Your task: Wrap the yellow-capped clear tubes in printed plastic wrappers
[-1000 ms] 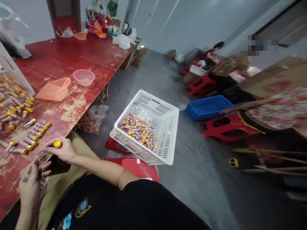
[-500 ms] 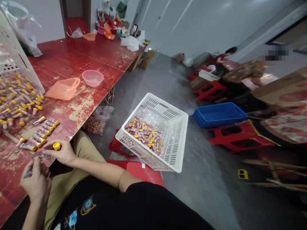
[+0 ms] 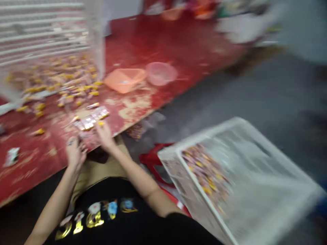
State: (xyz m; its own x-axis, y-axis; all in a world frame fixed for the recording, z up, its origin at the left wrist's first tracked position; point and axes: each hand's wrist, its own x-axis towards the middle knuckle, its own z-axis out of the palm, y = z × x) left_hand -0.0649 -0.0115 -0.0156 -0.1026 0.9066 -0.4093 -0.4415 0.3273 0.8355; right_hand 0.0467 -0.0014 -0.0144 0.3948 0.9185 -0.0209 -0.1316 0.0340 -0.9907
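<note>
At the table's front edge, my right hand (image 3: pixel 104 137) is closed round a small tube with a yellow cap (image 3: pixel 101 123). My left hand (image 3: pixel 74 153) is just left of it, fingers curled in; blur hides what they hold. A short row of clear, yellow-capped tubes (image 3: pixel 88 123) lies on the red table (image 3: pixel 51 136) just beyond both hands. Farther back, a large heap of similar tubes (image 3: pixel 79 81) spills from a white crate (image 3: pixel 98 41) lying on its side.
An orange scoop (image 3: pixel 124 81) and a pink basket (image 3: pixel 162 74) sit on the table beyond the tubes. To my right, a white crate (image 3: pixel 270 197) holds more tubes by a red stool (image 3: pixel 149 158). A small wrapper (image 3: pixel 12 156) lies at left.
The view has swung left, so the table, crates and hands appear farther right and blurred. My right hand still has the yellow-capped tube; both hands remain by the row.
</note>
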